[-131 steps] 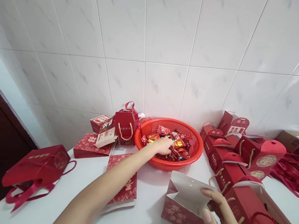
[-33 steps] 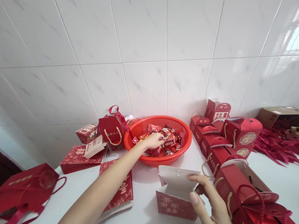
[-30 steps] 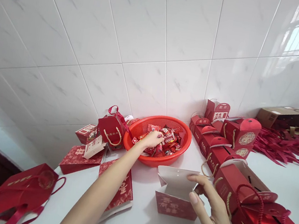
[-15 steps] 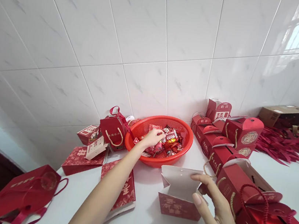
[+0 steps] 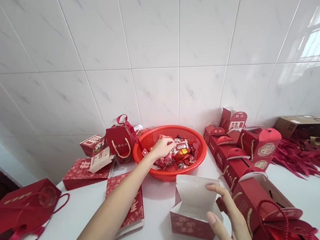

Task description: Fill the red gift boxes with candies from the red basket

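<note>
Prob. early on: R hand (image 5: 231,225) holds the open bag (image 5: 190,224), lower ctr-right of frame, no sweets (image 5: 182,151) visible inside, while L hand (image 5: 162,148) is in the mid-frame basket (image 5: 176,176) w/ plenty left, can't tell if gripping any.

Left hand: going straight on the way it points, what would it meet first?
Most likely the wrapped candies just ahead of the left hand, inside the red basket, though this one view leaves depth and contact unclear.
</note>
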`<action>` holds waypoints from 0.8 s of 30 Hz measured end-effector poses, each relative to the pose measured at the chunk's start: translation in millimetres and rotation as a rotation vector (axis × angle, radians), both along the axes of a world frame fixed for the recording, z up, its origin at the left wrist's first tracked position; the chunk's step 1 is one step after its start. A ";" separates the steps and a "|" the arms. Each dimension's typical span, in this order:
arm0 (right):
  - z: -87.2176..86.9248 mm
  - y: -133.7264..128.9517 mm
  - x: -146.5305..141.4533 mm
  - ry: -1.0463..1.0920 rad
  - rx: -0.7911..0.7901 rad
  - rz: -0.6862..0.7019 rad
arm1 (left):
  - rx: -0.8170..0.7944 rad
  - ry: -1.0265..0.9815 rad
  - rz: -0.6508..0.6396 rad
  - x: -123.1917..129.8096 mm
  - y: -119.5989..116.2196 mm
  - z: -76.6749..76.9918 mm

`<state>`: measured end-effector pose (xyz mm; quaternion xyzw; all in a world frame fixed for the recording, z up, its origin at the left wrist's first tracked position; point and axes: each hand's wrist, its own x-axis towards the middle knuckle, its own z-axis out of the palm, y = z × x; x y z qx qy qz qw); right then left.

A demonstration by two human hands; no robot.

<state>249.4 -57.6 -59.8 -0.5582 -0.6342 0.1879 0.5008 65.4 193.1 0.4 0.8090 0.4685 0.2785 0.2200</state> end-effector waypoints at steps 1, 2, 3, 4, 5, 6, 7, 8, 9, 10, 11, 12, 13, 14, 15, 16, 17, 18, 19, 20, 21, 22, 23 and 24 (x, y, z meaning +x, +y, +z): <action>-0.4 0.1 -0.1 0.004 -0.002 -0.002 | 0.009 -0.016 -0.004 0.1 0.4 0.1; -0.8 0.4 -0.2 0.011 -0.002 -0.003 | 0.020 -0.032 -0.010 0.3 0.7 0.3; -1.4 0.7 -0.4 0.017 -0.002 -0.003 | 0.034 -0.048 -0.018 0.5 0.9 0.5; -2.0 1.2 -0.5 0.022 -0.003 -0.001 | 0.046 -0.064 -0.028 0.7 1.0 0.9; -2.7 1.7 -0.7 0.026 -0.004 0.001 | 0.055 -0.081 -0.038 1.0 0.9 1.4; -3.4 2.3 -0.9 0.030 -0.002 0.004 | 0.057 -0.099 -0.047 1.1 0.7 1.9; -4.2 2.8 -1.1 0.033 0.001 0.006 | 0.056 -0.116 -0.053 1.2 0.2 2.5; -5.0 3.2 -1.3 0.036 0.006 0.009 | 0.054 -0.132 -0.058 1.1 -0.3 3.0; -5.8 3.4 -1.4 0.040 0.011 0.010 | 0.056 -0.144 -0.063 0.9 -1.0 3.6; -6.6 3.5 -1.6 0.044 0.019 0.010 | 0.065 -0.149 -0.065 0.4 -1.9 4.0; -7.4 3.4 -1.8 0.047 0.026 0.010 | 0.077 -0.144 -0.065 -0.2 -2.8 4.5; -8.0 3.2 -2.0 0.047 0.030 0.006 | 0.091 -0.132 -0.063 -1.0 -3.9 4.8; -8.6 3.0 -2.2 0.046 0.033 -0.001 | 0.107 -0.115 -0.059 -1.9 -5.2 5.1; -8.9 2.8 -2.5 0.042 0.037 -0.008 | 0.121 -0.097 -0.056 -3.0 -6.5 5.4; -9.2 2.7 -2.7 0.040 0.041 -0.015 | 0.135 -0.083 -0.053 -4.2 -7.9 5.7; -9.4 2.7 -3.0 0.039 0.047 -0.021 | 0.148 -0.078 -0.053 -5.4 -9.3 6.1; -9.6 2.9 -3.1 0.040 0.051 -0.027 | 0.162 -0.080 -0.056 -6.7 -10.6 6.4; -10.0 3.2 -3.2 0.040 0.059 -0.031 | 0.175 -0.090 -0.057 -8.0 -11.8 6.9; -10.7 3.7 -3.1 0.040 0.065 -0.035 | 0.184 -0.104 -0.058 -9.2 -12.7 7.3; -11.7 4.2 -2.7 0.037 0.074 -0.041 | 0.192 -0.122 -0.059 -10.4 -13.4 7.8; -13.2 4.6 -2.0 0.029 0.081 -0.046 | 0.200 -0.138 -0.060 -11.4 -13.8 8.2; -15.0 5.0 -1.2 0.015 0.084 -0.056 | 0.206 -0.155 -0.061 -12.3 -14.0 8.4; -17.0 5.2 -0.2 0.001 0.087 -0.070 | 0.209 -0.168 -0.064 -13.0 -13.9 8.5; -19.0 5.3 0.8 -0.016 0.086 -0.082 | 0.210 -0.179 -0.067 -13.6 -13.7 8.4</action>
